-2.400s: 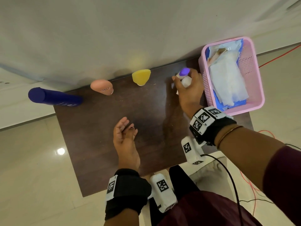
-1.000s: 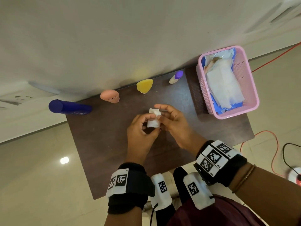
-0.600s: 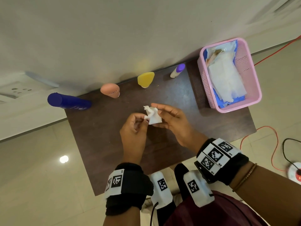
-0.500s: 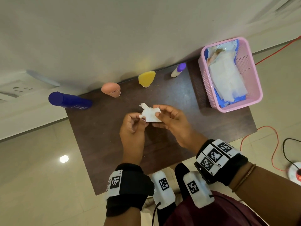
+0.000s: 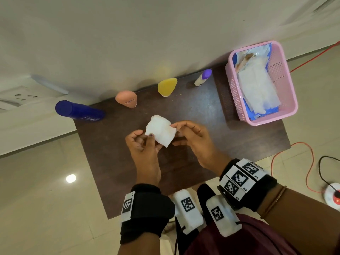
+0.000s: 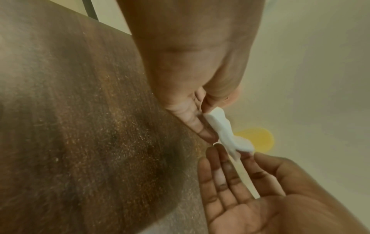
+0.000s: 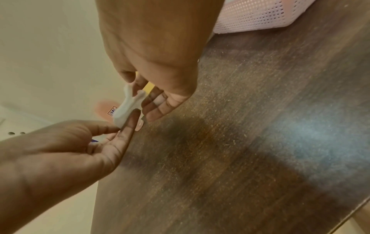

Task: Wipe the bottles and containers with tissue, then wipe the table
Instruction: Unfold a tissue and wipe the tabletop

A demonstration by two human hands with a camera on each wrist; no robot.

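Both hands hold a small white tissue (image 5: pixel 159 133) spread flat above the middle of the dark wooden table (image 5: pixel 202 115). My left hand (image 5: pixel 147 138) pinches its near-left edge and my right hand (image 5: pixel 175 127) pinches its right edge. In the left wrist view the tissue (image 6: pixel 226 131) is edge-on between the two hands, and likewise the tissue (image 7: pixel 128 107) in the right wrist view. Along the table's far edge stand a blue bottle (image 5: pixel 79 112), a peach container (image 5: pixel 127 99), a yellow container (image 5: pixel 166 86) and a white bottle with a purple cap (image 5: pixel 203 77).
A pink basket (image 5: pixel 288 92) with white tissues and a blue packet sits at the table's right end. A wall runs just behind the containers. Red and black cables and a round plug lie on the floor at the right.
My right hand left the purple-capped bottle at the back and came to the middle. Both hands opened the crumpled tissue wad out into a flat sheet.
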